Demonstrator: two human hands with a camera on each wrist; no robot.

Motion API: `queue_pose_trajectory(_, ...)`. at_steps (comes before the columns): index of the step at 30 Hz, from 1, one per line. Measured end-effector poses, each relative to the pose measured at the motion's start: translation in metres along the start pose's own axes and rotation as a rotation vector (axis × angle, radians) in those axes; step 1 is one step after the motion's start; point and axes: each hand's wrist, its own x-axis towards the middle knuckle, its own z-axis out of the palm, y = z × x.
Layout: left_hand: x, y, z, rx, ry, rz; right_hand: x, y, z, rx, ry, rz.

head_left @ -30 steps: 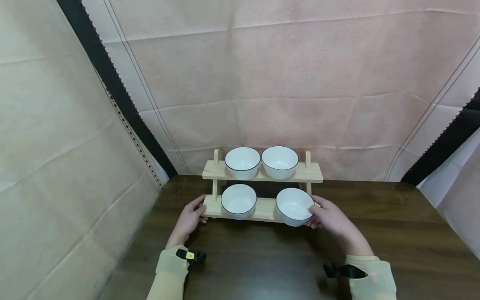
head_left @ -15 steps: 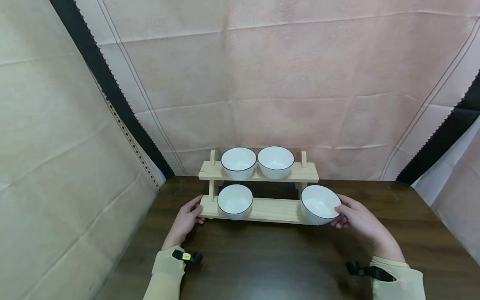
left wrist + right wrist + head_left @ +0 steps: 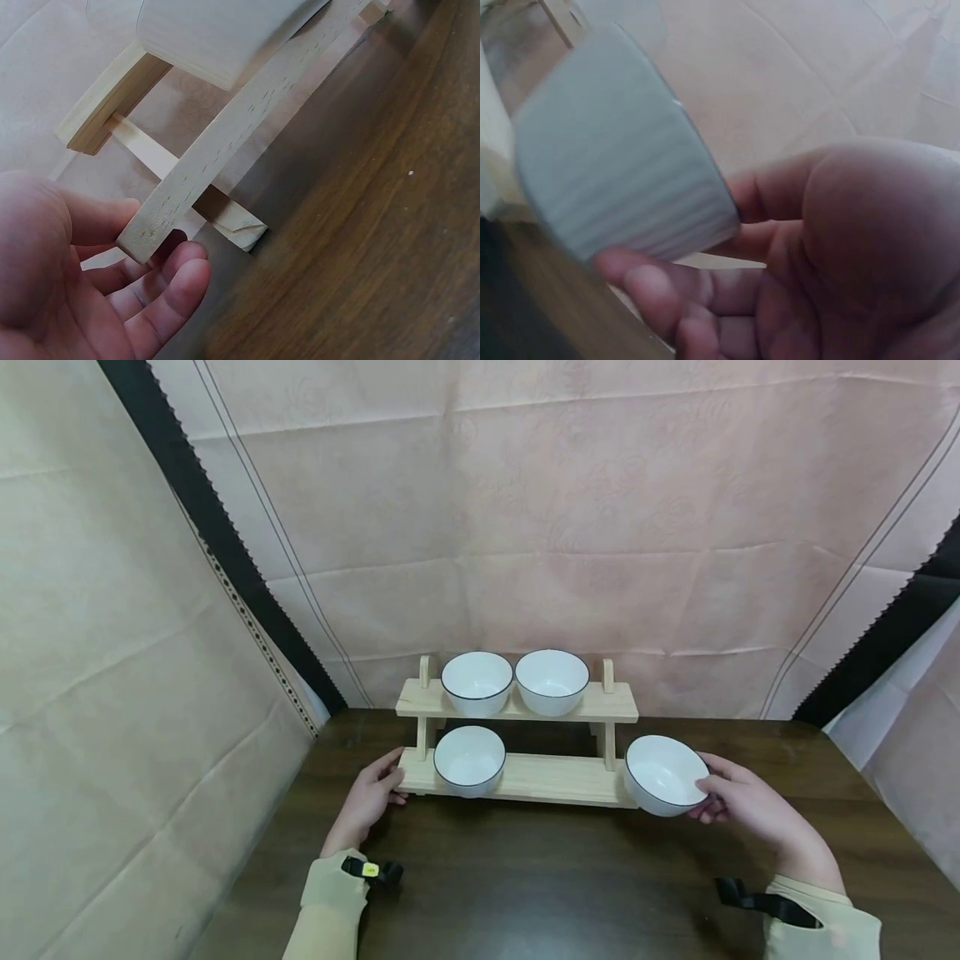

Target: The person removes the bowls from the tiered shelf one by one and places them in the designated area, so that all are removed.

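A two-tier light wooden rack point(image 3: 555, 778) stands on the dark table. My left hand point(image 3: 372, 795) grips the left end of its lower board, thumb above and fingers below in the left wrist view, where the board point(image 3: 187, 172) runs diagonally. My right hand point(image 3: 742, 802) holds a white dark-rimmed bowl point(image 3: 664, 775) by its right side, at the right end of the lower board. In the right wrist view the bowl point(image 3: 622, 150) is tilted, with fingers under it and the thumb at the rim. Another bowl point(image 3: 470, 762) sits on the lower board's left part.
Two more white bowls, a left one point(image 3: 477, 683) and a right one point(image 3: 552, 682), stand side by side on the upper board point(image 3: 611, 703). Behind the table point(image 3: 525, 877) hangs a pale cloth wall point(image 3: 570, 527), with another cloth point(image 3: 135, 693) at the left.
My right hand has carried its bowl rightward along the lower board to beyond its right end. My left hand keeps its grip on the rack, and the other bowls stay in place.
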Motion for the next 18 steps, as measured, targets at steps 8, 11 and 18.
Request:
queue_pose_trajectory(8, 0.0, 0.002, -0.002, 0.014, -0.01, -0.011, 0.002, -0.002, 0.006, -0.026, -0.18, -0.003)
queue_pose_trajectory(11, 0.0, 0.003, -0.002, 0.009, -0.014, -0.018, 0.006, -0.004, 0.014, -0.016, -0.256, -0.006)
queue_pose_trajectory(18, -0.002, 0.004, -0.002, -0.018, -0.034, -0.01, 0.008, -0.007, 0.029, -0.016, -0.343, -0.014)
